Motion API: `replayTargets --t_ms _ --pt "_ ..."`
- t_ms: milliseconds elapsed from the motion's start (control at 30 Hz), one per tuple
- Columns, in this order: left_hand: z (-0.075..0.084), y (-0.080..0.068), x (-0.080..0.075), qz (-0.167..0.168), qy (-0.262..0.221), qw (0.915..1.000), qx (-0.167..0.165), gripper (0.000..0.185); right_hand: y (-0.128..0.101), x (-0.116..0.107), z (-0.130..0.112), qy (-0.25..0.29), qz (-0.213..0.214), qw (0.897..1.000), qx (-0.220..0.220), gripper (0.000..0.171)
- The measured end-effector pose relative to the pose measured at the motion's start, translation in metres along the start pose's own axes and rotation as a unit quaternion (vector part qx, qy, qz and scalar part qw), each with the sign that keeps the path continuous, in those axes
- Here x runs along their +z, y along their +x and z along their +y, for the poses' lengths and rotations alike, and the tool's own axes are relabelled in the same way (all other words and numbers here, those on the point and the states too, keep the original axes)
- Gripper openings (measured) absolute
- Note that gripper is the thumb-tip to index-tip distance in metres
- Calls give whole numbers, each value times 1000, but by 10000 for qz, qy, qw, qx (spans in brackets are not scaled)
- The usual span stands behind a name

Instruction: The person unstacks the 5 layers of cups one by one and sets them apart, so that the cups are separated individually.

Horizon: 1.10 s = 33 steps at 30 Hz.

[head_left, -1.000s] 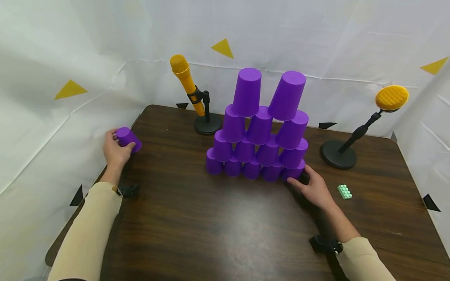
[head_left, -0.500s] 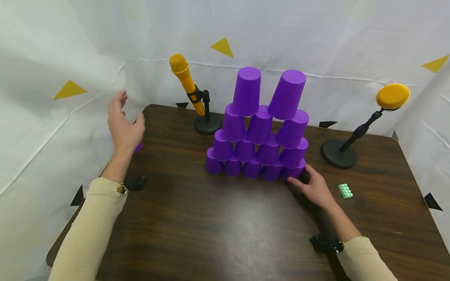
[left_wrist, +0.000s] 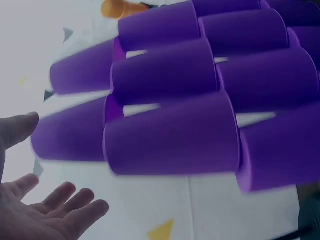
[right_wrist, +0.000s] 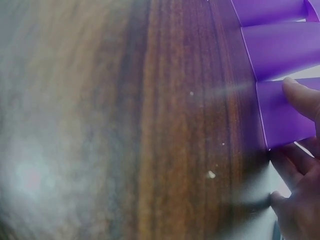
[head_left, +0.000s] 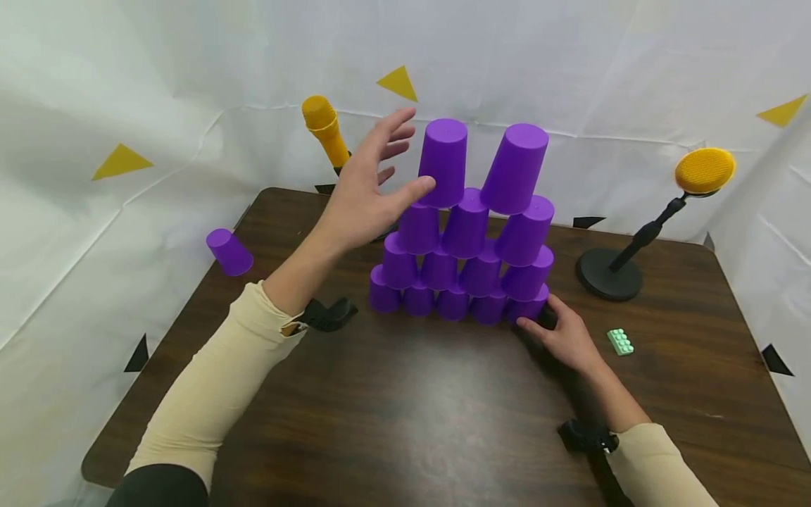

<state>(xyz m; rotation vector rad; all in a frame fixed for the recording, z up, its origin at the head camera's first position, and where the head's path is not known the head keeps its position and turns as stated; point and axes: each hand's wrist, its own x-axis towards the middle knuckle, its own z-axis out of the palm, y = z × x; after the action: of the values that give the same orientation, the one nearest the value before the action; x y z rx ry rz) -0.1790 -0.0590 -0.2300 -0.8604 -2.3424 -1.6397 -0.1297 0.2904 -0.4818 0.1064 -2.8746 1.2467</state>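
While left hand hovers open — top cup | upright, mouth down

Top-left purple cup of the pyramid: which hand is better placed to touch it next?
Probably the left hand: it is open beside the top-left cup. The right hand rests low at the bottom-right cup.

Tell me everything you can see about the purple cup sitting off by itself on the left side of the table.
The lone cup is plain purple, smooth and matte, plastic by the look of it. It stands upside down near the left edge of the brown table, its closed base up and its wider mouth down, tilted a little toward the left. It is well apart from the cup pyramid. Nothing touches it: the left hand is raised near the pyramid's upper cups, and the right hand is at the pyramid's bottom right cup.
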Motion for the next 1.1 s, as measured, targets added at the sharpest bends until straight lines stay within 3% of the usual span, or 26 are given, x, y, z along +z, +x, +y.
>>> replayTargets --t_ms 100,300,633,867,1033,1100 --pt "0 6 11 -101 81 9998 175 70 -1 1 -1 -2 -34 10000 45 65" --pt "-8 12 27 260 20 9964 801 63 0 0 1 -8 -19 10000 45 65" --pt "-11 12 35 534 -146 9944 899 52 -1 1 2 43 -76 9999 62 65" --pt "-10 5 26 792 -657 9903 937 52 -1 1 1 61 -77 9999 76 65" --pt "-26 -9 3 1472 -1087 9770 1094 54 0 2 3 17 -62 10000 27 64" --pt "-37 -18 -10 1797 -1254 9708 975 54 0 3 4 32 -59 10000 37 64"
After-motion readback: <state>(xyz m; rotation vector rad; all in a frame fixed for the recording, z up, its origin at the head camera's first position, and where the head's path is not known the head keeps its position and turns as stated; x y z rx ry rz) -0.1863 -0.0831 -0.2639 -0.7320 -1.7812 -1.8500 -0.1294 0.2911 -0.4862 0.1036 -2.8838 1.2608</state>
